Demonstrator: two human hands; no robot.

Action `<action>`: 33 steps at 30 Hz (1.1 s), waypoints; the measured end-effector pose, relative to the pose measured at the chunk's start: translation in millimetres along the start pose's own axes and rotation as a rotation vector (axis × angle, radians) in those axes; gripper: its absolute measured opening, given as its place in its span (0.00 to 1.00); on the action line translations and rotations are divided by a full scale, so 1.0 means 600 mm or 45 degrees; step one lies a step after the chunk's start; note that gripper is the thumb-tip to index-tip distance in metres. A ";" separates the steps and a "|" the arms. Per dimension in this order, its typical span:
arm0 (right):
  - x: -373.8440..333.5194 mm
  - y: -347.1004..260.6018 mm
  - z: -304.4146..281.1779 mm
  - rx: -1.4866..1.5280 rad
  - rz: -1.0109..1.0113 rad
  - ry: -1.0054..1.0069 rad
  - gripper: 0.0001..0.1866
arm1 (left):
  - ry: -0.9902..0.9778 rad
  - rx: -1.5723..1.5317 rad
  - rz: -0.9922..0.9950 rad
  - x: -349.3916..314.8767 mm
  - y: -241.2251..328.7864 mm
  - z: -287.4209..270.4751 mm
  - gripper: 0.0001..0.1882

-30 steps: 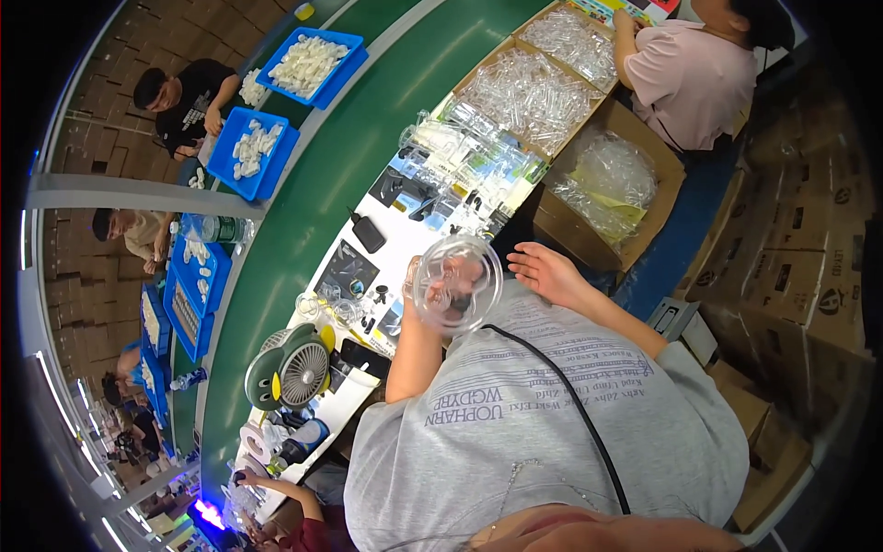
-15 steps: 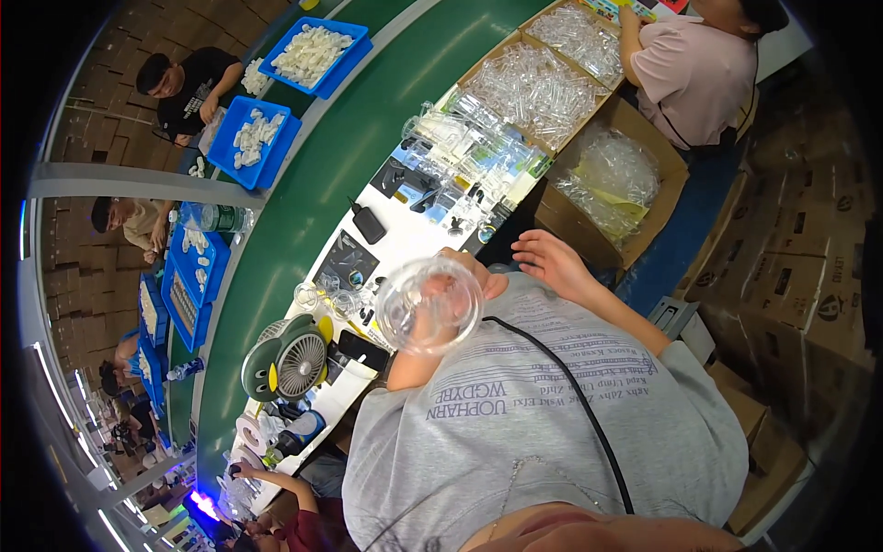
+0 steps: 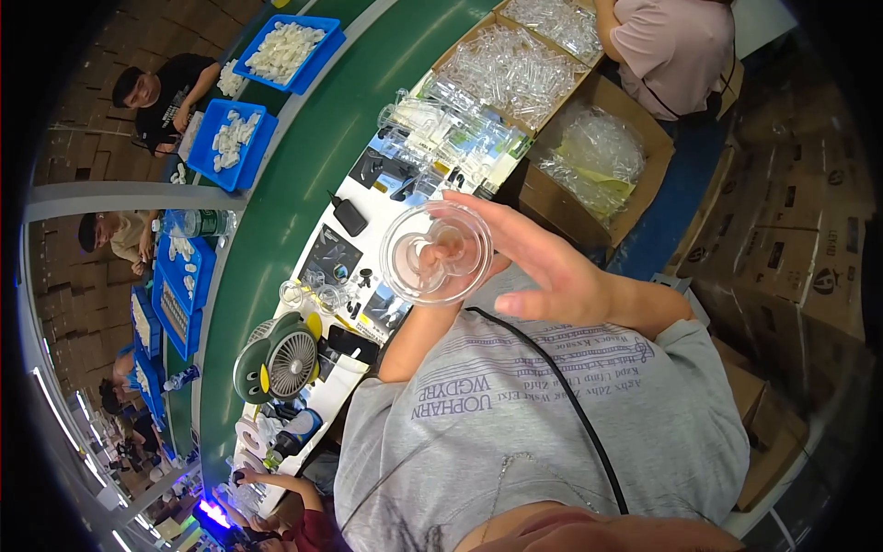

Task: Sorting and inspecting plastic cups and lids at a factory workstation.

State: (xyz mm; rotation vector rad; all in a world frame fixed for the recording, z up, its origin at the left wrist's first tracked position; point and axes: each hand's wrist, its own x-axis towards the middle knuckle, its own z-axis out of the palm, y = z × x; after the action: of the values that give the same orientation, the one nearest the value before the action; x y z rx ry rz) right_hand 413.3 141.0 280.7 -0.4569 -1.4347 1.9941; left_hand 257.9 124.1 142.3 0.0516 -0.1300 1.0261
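Over the bench edge I hold up a clear round plastic piece with a wide rim (image 3: 390, 267), like a shallow cup or dome. My left hand (image 3: 440, 257) is behind it, and its curled fingers show blurred through the plastic. Beside it on the right, my right hand (image 3: 544, 260) has its fingers stretched out and thumb apart. Its fingertips reach the piece's upper right rim; whether they touch it I cannot tell. On the white bench nearby lie a black bottle with a thin nozzle (image 3: 349, 217), a dark printed card (image 3: 332, 258) and small black parts (image 3: 365, 277).
Clear plastic pieces (image 3: 451, 138) crowd the bench's far end, before a carton of clear tubes (image 3: 509, 75). An open carton with a plastic bag (image 3: 598, 156) stands right. A green fan (image 3: 283, 359) and phone (image 3: 352, 345) sit left. Blue trays (image 3: 235, 138) line the green conveyor (image 3: 303, 152).
My right hand has come in from the right to the rim of the clear piece. My left hand has raised the piece slightly farther from my body. The whole view has shifted a little.
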 end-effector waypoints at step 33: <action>-0.007 0.033 0.029 0.304 -0.215 0.015 0.35 | 0.175 0.518 0.378 -0.032 -0.011 0.036 0.24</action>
State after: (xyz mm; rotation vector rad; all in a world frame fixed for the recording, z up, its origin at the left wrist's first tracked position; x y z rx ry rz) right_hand 400.3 121.5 267.9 -0.2344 -1.1672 1.9888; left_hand 251.8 102.5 161.3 0.3388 0.2045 1.3366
